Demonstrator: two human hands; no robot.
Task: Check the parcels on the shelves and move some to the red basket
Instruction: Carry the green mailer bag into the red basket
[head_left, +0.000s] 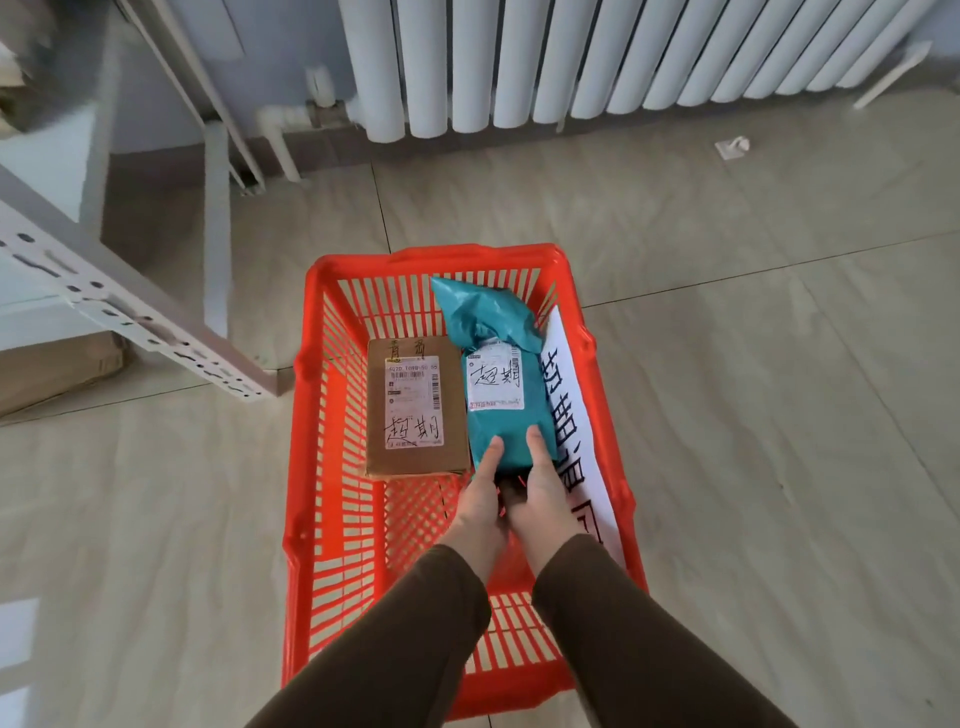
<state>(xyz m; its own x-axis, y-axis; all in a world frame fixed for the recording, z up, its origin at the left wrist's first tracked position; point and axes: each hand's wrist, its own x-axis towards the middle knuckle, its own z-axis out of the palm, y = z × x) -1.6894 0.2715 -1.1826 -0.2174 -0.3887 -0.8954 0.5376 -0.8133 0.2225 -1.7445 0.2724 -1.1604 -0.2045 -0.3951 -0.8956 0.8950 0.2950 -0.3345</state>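
Observation:
The red basket (306, 467) stands on the floor in the middle of the head view. A brown cardboard parcel (415, 410) with a white label lies flat in its left half. Beside it on the right lies a teal plastic mailer parcel (498, 374) with a handwritten label. My left hand (480, 493) and my right hand (543, 488) both grip the near end of the teal parcel, thumbs on top, fingers hidden beneath. A white paper sign (576, 415) with large black characters lies along the basket's right wall.
A grey metal shelf frame (130, 317) stands at the left, with a cardboard box (57, 369) on its lowest level. A white radiator (597, 57) lines the far wall. A small white object (731, 145) lies on the tiled floor.

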